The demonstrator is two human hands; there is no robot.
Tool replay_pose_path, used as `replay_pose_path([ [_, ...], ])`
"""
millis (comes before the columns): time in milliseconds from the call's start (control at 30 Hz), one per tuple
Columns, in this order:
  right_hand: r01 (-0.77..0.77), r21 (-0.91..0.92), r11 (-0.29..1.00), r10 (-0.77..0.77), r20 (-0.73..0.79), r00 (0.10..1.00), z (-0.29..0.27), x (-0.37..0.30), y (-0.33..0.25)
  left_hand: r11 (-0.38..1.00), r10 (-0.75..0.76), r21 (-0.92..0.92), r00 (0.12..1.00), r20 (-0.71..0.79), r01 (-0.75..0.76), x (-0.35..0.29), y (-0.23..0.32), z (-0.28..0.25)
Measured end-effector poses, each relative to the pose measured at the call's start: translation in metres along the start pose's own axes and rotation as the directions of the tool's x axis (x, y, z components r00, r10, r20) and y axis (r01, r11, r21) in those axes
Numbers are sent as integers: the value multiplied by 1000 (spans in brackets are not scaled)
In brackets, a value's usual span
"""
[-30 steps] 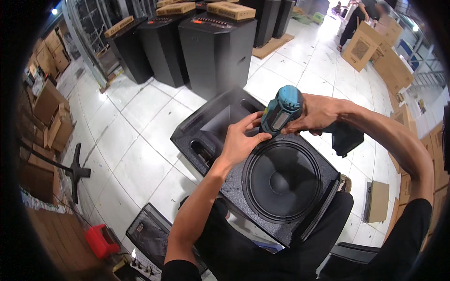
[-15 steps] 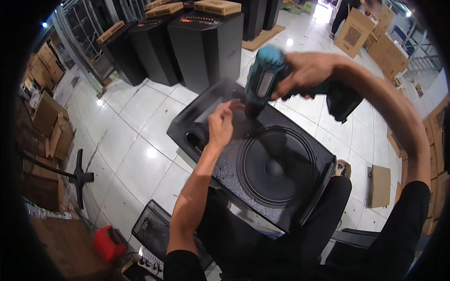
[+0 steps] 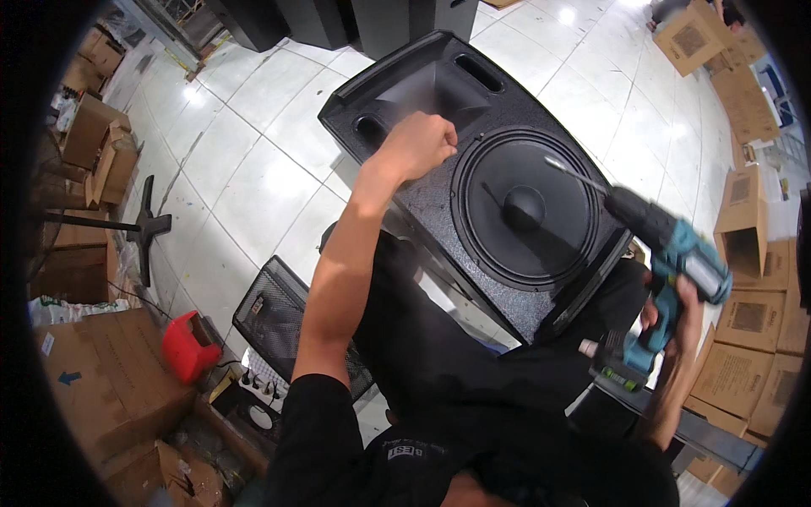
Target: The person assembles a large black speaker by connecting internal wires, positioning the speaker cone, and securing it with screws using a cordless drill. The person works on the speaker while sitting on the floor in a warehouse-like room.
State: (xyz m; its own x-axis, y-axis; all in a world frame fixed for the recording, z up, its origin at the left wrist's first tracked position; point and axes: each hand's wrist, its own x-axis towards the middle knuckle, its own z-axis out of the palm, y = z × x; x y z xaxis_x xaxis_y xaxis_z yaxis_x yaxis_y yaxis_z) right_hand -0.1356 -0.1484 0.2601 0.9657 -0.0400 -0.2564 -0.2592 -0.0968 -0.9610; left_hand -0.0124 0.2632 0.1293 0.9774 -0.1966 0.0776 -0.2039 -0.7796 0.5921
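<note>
1. The left hand (image 3: pixel 420 144), its fingers curled inward, was over the front of the black, textured speaker cabinet (image 3: pixel 422 198), between the flared black horn (image 3: pixel 439 97) and the round black woofer (image 3: pixel 524 207); whether anything small was pinched in its fingertips could not be told.
2. The right hand (image 3: pixel 686 321) gripped the handle of a teal and black cordless drill (image 3: pixel 680 253), off to the cabinet's right.
3. The drill's long, thin metal bit (image 3: pixel 579 176) pointed leftward, its tip in view against the woofer's cone.
4. The cabinet lay face up in front of the person, its lower end beside the black-trousered legs (image 3: pixel 473 363).
5. To the left, on the white tiled floor (image 3: pixel 262 186), were a black mesh grille (image 3: pixel 272 306), a red plastic holder-like object (image 3: pixel 191 348) and a white power strip (image 3: pixel 258 387) with plugs in it.
6. Brown cardboard boxes (image 3: pixel 752 321) were stacked at the far right.
</note>
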Motion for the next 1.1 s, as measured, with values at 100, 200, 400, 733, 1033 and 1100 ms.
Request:
replay_pose_path([
  [100,-29,247,969,44,-52,998,-22,-39,49,995,-83,64,996,35,80,-13,2,2],
  [200,-62,430,901,82,-28,996,-38,-69,80,986,-71,147,997,-13,72,-28,2,6],
  [400,-36,574,818,59,-22,998,-44,-89,109,995,-89,17,973,-213,95,-14,8,35],
  [733,-159,604,781,130,92,987,-39,-95,103,985,-34,148,950,-312,84,50,20,79],
  [1033,-117,649,752,81,86,993,-36,-96,95,631,16,-774,998,-59,-56,6,93,76],
  [1100,-124,643,756,90,85,992,-37,-95,96,572,135,-820,984,116,18,-15,109,82],
])
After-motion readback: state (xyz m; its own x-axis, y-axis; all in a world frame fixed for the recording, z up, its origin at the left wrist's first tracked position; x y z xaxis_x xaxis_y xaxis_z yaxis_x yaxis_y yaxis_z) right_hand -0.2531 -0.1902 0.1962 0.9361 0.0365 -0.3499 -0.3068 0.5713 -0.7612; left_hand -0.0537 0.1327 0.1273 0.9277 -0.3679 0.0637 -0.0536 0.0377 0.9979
